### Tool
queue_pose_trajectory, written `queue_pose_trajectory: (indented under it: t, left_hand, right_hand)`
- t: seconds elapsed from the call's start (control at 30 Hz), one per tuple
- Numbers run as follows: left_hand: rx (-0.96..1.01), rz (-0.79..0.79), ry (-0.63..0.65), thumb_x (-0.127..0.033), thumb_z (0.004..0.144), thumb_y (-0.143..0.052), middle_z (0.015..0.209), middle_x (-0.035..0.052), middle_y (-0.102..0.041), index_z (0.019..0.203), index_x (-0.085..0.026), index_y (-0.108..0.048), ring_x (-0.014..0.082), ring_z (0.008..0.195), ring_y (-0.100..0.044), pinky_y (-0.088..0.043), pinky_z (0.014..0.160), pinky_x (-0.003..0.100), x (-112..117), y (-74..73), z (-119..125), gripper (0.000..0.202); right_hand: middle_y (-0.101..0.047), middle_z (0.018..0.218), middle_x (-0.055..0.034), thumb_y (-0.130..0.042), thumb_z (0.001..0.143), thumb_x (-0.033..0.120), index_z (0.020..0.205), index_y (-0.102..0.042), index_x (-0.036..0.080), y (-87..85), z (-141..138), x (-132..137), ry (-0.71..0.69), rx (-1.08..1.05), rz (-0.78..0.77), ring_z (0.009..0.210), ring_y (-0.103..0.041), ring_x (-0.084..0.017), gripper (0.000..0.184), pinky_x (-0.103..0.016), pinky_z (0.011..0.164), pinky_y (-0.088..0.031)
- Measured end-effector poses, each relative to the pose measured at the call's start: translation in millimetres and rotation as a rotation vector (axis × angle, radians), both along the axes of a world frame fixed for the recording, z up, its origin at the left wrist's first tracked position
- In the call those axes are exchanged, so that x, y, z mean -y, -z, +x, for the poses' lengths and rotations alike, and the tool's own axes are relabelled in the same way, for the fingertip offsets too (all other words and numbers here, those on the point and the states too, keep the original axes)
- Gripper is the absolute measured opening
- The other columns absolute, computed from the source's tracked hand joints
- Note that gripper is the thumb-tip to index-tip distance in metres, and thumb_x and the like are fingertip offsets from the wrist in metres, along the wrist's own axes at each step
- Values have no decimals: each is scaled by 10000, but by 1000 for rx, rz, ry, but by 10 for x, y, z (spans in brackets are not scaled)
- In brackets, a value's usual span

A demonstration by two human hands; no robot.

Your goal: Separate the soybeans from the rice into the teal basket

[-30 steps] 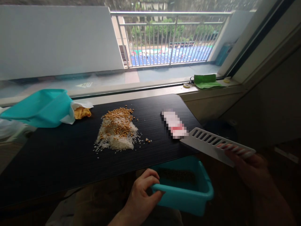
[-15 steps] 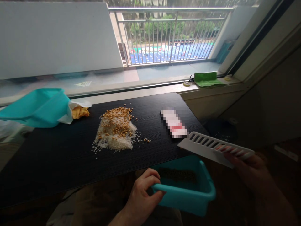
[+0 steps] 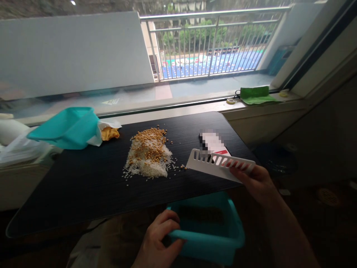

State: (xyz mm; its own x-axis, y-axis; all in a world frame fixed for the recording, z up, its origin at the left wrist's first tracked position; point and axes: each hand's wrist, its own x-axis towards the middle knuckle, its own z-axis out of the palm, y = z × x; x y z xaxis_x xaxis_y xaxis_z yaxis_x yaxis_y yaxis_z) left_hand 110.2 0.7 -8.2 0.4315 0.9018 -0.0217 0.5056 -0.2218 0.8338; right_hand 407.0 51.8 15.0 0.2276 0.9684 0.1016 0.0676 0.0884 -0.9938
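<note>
Gripping slotted scraper beside rice-and-bean pile

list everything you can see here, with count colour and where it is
table: one, black, in front of the window
grain pile: one, white rice with tan beans on top, middle of the table
loose beans: a few, tan, just right of the pile
slotted scraper: one, white, over the table's right part
lower bin: one, teal, below the table's near edge
tilted bin: one, teal, at the table's far left
yellow item: one, in white wrapping beside the tilted bin
flat pack: one, white and red, blurred, behind the scraper
cloth: one, green, on the sill
left hand: grips the lower bin's rim
right hand: holds the scraper's end
</note>
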Motion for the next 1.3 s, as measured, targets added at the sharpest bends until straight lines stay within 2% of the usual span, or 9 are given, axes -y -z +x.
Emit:
queue_pose_trajectory:
  t: [0.17,0.4,0.53,0.67,0.83,1.0,1.07,1.17,1.3]
  left_hand:
    - [-29,51,-53,-80,725,-638,911,31,-667,688,-193,-654,167,814,-685,-528,763,209,40,17,-173,120]
    - [-15,65,-72,-102,732,-650,897,23,-672,686,-194,-658,160,800,-689,-525,750,193,54,16,-302,104]
    - [11,52,-89,-97,726,-656,889,24,-672,682,-189,-662,164,799,-686,-522,742,195,28,15,-276,103]
    - [83,14,-101,-72,715,-657,841,16,-654,658,-178,-650,155,763,-676,-509,690,183,-24,25,-158,121]
    - [132,-27,-104,-90,736,-664,849,14,-647,661,-179,-643,158,780,-670,-502,708,191,-42,24,-117,118]
    - [111,1,-108,-88,736,-669,844,12,-654,672,-186,-649,158,772,-672,-505,701,190,-15,22,-249,119]
    - [126,48,-93,-105,743,-671,821,11,-651,670,-186,-646,154,753,-670,-511,703,192,0,46,-323,113]
    - [146,134,-66,-113,725,-682,826,13,-659,681,-191,-656,151,731,-676,-523,690,190,22,123,-466,93]
    - [125,234,-100,-234,745,-706,838,15,-674,684,-207,-662,153,705,-679,-530,669,199,53,277,-715,80]
  right_hand:
    - [-797,880,14,-767,764,364,871,-797,301,-23,-5,-51,-63,29,-41,836,-735,-209,128,-274,780,-574]
    - [-796,871,17,-781,746,366,841,-797,306,-60,-97,-69,-15,-28,-32,844,-732,-207,113,-283,802,-568]
    - [-794,863,4,-786,734,386,858,-800,294,-43,-158,-136,-36,6,-38,832,-726,-213,155,-285,774,-563]
    - [-794,853,-19,-791,723,397,842,-803,266,-140,-92,29,-100,-23,-125,821,-725,-217,178,-265,757,-561]
    - [-795,893,-10,-782,737,387,826,-799,279,-164,-35,200,-60,-117,-155,883,-722,-206,141,-230,797,-553]
    - [-797,882,-49,-778,733,410,838,-807,263,-120,-157,191,-223,-95,-230,833,-735,-244,183,-296,751,-580]
    - [-797,850,-63,-787,716,420,820,-810,251,-140,-216,201,-240,-95,-265,799,-738,-256,200,-311,726,-583]
    - [-796,851,-59,-809,679,443,802,-809,254,-168,-337,159,-62,-138,-223,822,-732,-261,225,-321,762,-572]
    - [-792,827,-35,-856,588,469,798,-804,265,-177,-652,-82,188,-185,-154,811,-721,-250,297,-345,801,-553]
